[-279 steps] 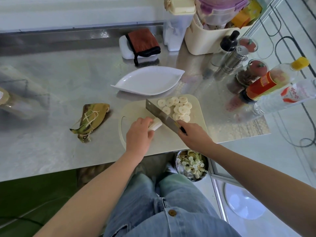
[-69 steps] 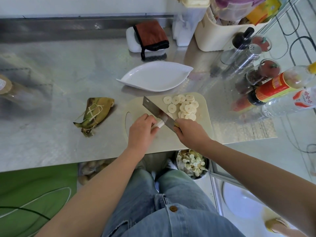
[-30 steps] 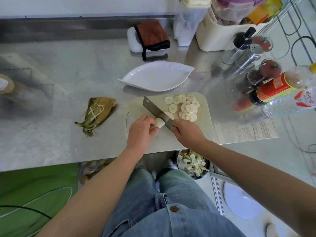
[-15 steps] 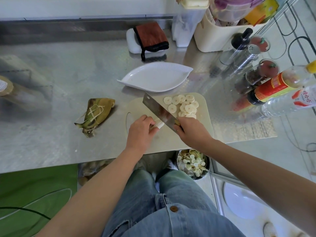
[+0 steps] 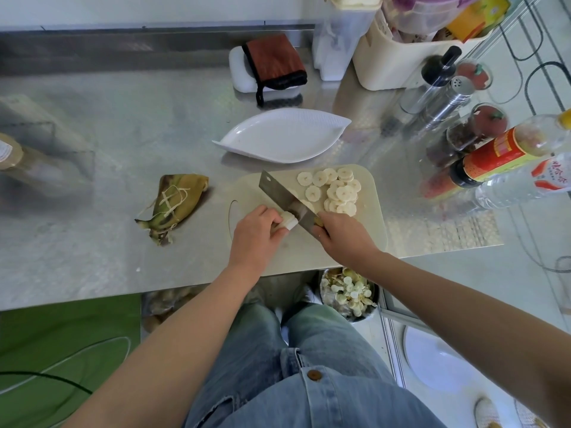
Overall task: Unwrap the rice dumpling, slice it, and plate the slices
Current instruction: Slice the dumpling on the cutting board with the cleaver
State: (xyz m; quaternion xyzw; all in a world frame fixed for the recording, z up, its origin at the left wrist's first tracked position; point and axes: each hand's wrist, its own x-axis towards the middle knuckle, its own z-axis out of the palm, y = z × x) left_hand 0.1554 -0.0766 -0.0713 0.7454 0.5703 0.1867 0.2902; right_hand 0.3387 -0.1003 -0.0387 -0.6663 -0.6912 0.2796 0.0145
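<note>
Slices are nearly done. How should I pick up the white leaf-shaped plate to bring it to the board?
Take the leaf-shaped plate by its near long rim, beside the cutting board. The rim is upturned, probably letting fingers slip under and a thumb press on top. Avoid the tapered tips, which would probably let it tilt.

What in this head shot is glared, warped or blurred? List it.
Head view: daylight glare washes the steel counter, strongest at upper right near the bottles; wide-angle bending curves the counter's edge and the far wall; the left corner blurs around a jar; the cleaver, slices, left hand and right hand read sharp.
</note>
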